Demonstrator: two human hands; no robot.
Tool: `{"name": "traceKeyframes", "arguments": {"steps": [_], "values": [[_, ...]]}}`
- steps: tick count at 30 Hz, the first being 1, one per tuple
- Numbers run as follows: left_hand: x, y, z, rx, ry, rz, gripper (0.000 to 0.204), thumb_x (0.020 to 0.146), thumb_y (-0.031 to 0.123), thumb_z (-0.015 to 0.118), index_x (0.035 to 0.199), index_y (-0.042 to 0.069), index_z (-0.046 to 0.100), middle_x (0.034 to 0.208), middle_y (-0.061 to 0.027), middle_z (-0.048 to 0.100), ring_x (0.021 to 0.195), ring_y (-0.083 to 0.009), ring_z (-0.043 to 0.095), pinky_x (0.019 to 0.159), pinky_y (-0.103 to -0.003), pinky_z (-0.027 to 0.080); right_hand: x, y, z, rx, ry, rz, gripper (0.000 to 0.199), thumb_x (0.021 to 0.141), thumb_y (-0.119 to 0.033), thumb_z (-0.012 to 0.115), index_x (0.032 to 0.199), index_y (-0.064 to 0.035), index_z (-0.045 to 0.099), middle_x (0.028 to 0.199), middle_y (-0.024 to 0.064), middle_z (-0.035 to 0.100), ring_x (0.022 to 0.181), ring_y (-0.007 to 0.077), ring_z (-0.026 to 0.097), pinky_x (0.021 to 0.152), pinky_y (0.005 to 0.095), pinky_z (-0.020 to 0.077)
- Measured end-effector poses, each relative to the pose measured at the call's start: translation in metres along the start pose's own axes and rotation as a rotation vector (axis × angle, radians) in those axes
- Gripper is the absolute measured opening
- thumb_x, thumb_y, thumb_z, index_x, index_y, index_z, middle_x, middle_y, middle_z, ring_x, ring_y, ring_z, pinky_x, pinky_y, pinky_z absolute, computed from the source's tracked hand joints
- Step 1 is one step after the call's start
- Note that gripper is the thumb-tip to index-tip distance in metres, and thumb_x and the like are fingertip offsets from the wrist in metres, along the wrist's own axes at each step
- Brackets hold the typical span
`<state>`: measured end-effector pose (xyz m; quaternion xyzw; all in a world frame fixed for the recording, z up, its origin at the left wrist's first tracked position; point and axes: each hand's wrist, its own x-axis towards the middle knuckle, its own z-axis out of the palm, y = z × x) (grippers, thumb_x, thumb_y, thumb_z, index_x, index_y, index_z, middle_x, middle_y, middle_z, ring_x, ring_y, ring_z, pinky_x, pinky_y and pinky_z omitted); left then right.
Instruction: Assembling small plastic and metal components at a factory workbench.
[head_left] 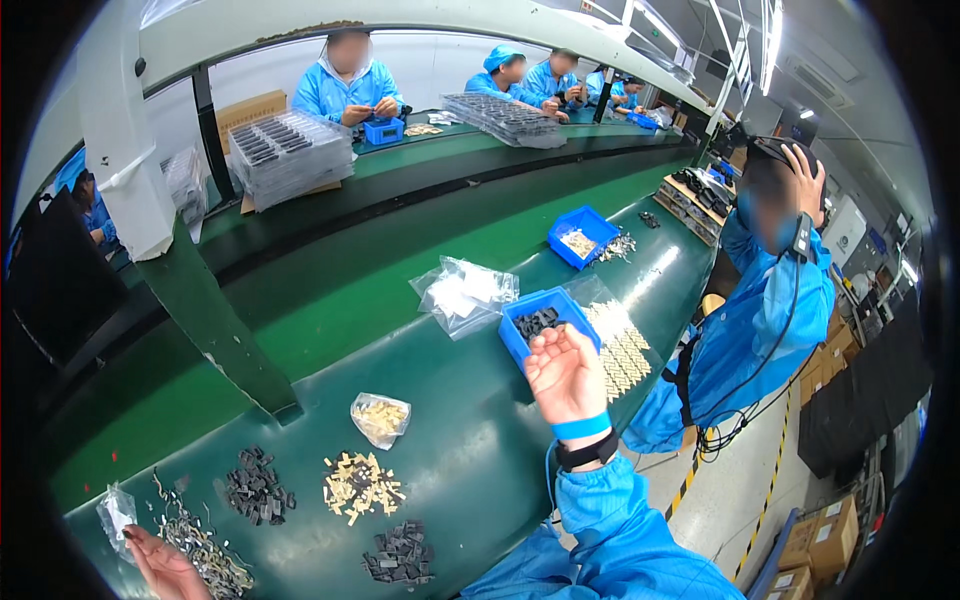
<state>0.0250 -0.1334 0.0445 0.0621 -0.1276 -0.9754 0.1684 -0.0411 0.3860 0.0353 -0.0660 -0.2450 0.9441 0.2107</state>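
Reaching right hand (567,375), blue bin (548,322) angled up-right

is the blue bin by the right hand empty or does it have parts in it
Not empty: the blue bin holds a cluster of dark parts at its left side, by the right hand.

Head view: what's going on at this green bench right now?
A person in a blue coat works at a green bench. The right hand reaches out at a small blue bin of dark parts, palm open. The left hand rests by a heap of metal clips. Piles of dark parts and beige parts lie between.
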Motion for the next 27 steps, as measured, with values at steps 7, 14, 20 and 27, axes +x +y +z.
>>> {"name": "traceKeyframes", "arguments": {"steps": [7,14,20,27], "values": [[-0.003,-0.090,0.025,1.259,-0.008,0.606,0.016,0.090,0.005,0.060,0.105,0.003,0.056,0.092,-0.0051,0.062,0.073,-0.0096,0.053,0.067,-0.021,0.042,0.001,0.081,0.049,-0.460,-0.132,-0.202,0.009,0.093,-0.015,0.057,0.090,-0.0064,0.055,0.079,0.0021,0.058,0.069,0.0107,0.057,0.062,0.0240,0.0457],[-0.001,-0.131,-0.027,1.447,-0.306,0.584,0.017,0.087,-0.006,0.058,0.101,0.002,0.055,0.104,-0.0112,0.062,0.095,-0.0185,0.058,0.088,-0.029,0.046,0.008,0.139,0.017,-0.845,-0.070,-0.473,0.011,0.087,-0.002,0.063,0.087,-0.0038,0.052,0.075,-0.0035,0.052,0.065,0.0014,0.047,0.058,0.0179,0.0402],[0.001,-0.134,-0.024,1.422,-0.261,0.427,0.015,0.087,-0.006,0.058,0.100,0.002,0.054,0.103,-0.0105,0.062,0.095,-0.0180,0.058,0.087,-0.029,0.046,0.007,0.141,0.015,-0.938,-0.087,-0.424,0.011,0.087,-0.002,0.064,0.086,-0.0037,0.052,0.074,-0.0040,0.053,0.064,0.0013,0.048,0.057,0.0178,0.0405],[0.003,-0.130,-0.030,1.365,-0.130,0.239,0.014,0.089,-0.002,0.060,0.100,0.004,0.056,0.100,-0.0095,0.062,0.091,-0.0150,0.058,0.085,-0.025,0.046,0.005,0.144,0.014,-0.919,-0.137,-0.324,0.011,0.088,-0.003,0.063,0.088,-0.0043,0.052,0.074,-0.0039,0.053,0.064,0.0013,0.048,0.057,0.0180,0.0409]]}}
